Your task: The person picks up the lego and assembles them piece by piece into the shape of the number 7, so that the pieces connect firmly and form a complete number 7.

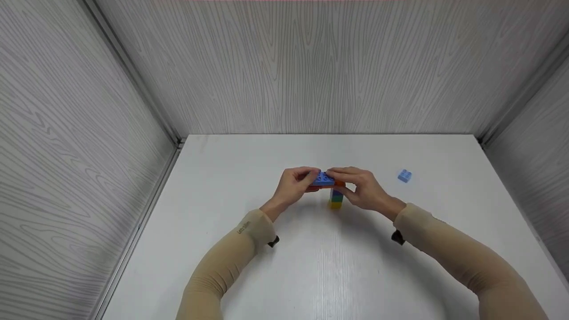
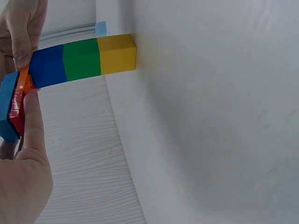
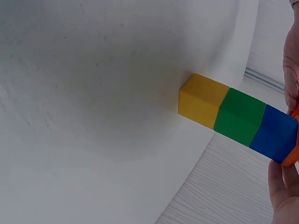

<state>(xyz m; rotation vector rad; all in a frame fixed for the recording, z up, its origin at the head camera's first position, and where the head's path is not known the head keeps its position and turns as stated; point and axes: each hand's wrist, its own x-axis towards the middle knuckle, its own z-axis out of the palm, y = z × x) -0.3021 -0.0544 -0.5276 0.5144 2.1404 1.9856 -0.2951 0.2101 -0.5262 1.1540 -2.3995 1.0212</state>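
Observation:
A tower of a yellow block [image 2: 117, 53], a green block [image 2: 82, 59] and a dark blue block [image 2: 47, 66] stands on the white table. On its top sits a thin orange brick [image 2: 23, 79], with a red brick [image 2: 17, 109] beside it. A lighter blue studded brick [image 1: 323, 179] lies over these two. My left hand [image 1: 291, 184] pinches the blue and red bricks at the left end, thumb on top and a finger below. From the right side, my right hand [image 1: 364, 189] grips the orange and blue bricks at the top of the tower.
Another light blue studded brick [image 1: 404, 175] lies alone on the table [image 1: 284, 275], to the right of my right hand. Wood-grained panels [image 1: 311, 66] rise behind the table and at both sides.

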